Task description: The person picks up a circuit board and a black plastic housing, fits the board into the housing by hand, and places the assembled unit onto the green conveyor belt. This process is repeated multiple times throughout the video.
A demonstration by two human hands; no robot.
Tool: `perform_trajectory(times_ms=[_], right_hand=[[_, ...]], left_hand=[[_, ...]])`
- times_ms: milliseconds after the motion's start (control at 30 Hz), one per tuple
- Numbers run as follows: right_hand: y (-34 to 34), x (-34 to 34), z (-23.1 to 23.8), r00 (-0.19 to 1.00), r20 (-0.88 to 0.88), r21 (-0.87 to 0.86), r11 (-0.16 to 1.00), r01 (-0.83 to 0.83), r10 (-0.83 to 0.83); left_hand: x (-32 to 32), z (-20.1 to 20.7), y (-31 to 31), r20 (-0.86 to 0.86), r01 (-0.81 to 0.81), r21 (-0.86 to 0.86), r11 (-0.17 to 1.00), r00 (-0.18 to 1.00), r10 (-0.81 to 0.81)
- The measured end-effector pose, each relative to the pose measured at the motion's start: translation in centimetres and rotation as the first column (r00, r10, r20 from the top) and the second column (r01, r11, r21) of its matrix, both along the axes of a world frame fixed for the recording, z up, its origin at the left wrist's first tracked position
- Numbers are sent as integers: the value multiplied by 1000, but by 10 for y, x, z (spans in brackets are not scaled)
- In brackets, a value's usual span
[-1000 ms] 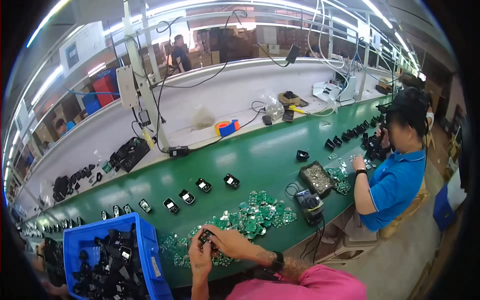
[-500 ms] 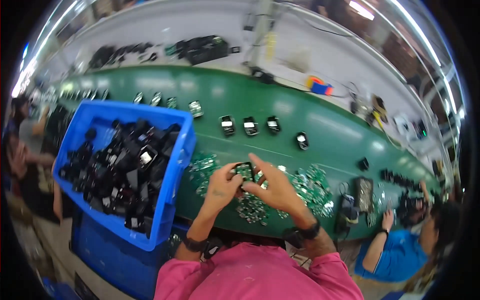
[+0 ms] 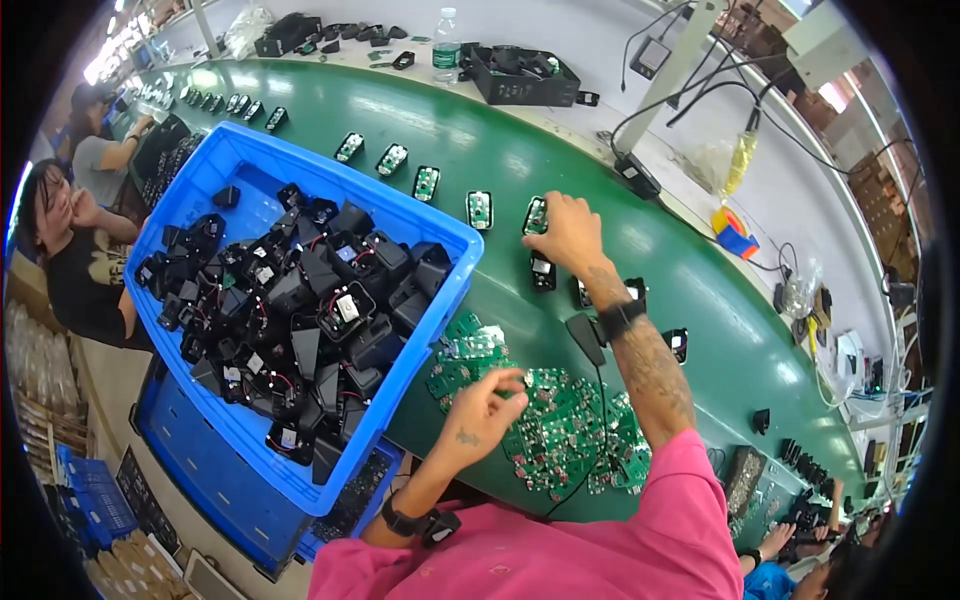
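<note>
My right hand reaches forward over the green bench, thumb and fingers gripping a small black housing with a green circuit board in it. Just nearer, a black housing sits beside that hand. My left hand hovers at the left side of a heap of green circuit boards, its fingers loosely bent, with nothing visible in them. Left of the held piece, another black housing with a board heads a row running far left. More black housings lie partly behind my right forearm.
A blue crate full of black housings stands at the left. A cable runs over the board heap. On the back shelf are a water bottle, a black bin and a tape roll. Co-workers sit at both sides.
My hands have parted: the housing with the board has gone from between them to the far row in my right hand. My left hand stays near the boards. The view has turned and shifted.
</note>
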State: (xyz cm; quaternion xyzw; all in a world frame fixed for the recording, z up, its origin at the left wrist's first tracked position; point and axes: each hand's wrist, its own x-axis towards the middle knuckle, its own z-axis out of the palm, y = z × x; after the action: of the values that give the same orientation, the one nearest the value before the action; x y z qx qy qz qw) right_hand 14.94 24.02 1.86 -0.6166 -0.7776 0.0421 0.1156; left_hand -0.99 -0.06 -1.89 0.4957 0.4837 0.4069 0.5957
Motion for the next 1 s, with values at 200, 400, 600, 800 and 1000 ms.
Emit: perform_trajectory(times_ms=[200, 400, 600, 800, 1000], right_hand=[[24, -7, -19, 993, 113, -232, 972, 42, -16], [-41, 22, -14, 892, 221, -139, 918, -372, 395], [-67, 16, -6, 910, 162, -33, 924, -382, 382], [-192, 2, 40, 639, -464, -186, 638, -747, 614], [-259, -16, 26, 781, -490, -102, 865, -492, 387]], left_hand=[[-11, 7, -17, -47, 48, -44, 998, 998, -50], [-22, -3, -22, -17, 43, -90, 995, 999, -45], [-15, 4, -30, 53, 63, -25, 998, 997, -62], [-22, -20, -63, 611, -43, -176, 983, 779, 143], [-35, -25, -74, 362, -62, -166, 984, 925, 119]])
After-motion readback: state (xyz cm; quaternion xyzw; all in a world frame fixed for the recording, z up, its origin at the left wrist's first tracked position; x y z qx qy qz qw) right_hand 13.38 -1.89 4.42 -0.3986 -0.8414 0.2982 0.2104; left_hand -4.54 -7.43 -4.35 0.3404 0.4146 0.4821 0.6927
